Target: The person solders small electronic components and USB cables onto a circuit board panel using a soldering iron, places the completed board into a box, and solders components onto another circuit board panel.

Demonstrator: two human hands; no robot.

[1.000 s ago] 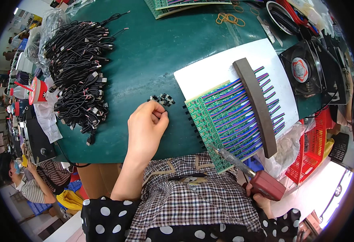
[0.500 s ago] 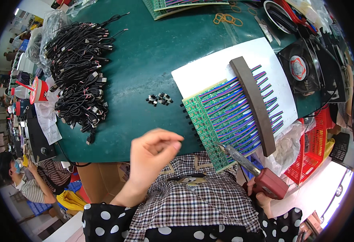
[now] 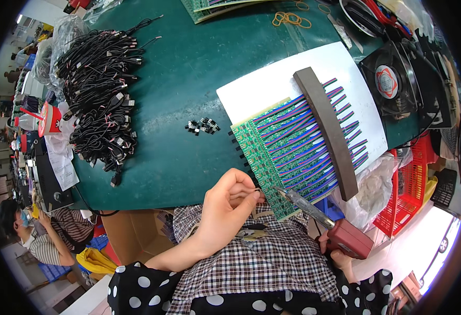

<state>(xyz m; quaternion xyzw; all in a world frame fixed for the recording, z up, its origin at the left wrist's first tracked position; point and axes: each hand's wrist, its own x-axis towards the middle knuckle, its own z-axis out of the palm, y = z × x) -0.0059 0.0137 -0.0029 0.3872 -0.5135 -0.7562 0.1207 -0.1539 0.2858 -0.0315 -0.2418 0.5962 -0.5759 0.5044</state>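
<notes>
My left hand (image 3: 225, 212) is closed in a pinch at the near left edge of a green circuit board panel (image 3: 254, 152); whatever lies between thumb and fingers is hidden. In my right hand (image 3: 340, 258) is a dark red soldering gun (image 3: 350, 239), its tip resting at the panel near those fingers. Small black parts line the panel's left edge. Blue, red and black ribbon wires (image 3: 293, 142) run rightward from the panel, beneath a dark brown bar (image 3: 326, 131). Under these is a white sheet (image 3: 262, 84). Several small black connectors (image 3: 203, 126) lie loose to the left.
A big heap of black USB cables (image 3: 101, 100) covers the left of the green table (image 3: 178, 68). Rubber bands (image 3: 292, 20) lie at the back, beside more boards (image 3: 209, 13). A fan (image 3: 390, 81) and a red basket (image 3: 411, 178) are on the right. Another person (image 3: 46, 231) sits far left.
My left hand has moved right to the panel's edge, its fingers curling closer together. The soldering gun's tip has shifted slightly left along the panel.
</notes>
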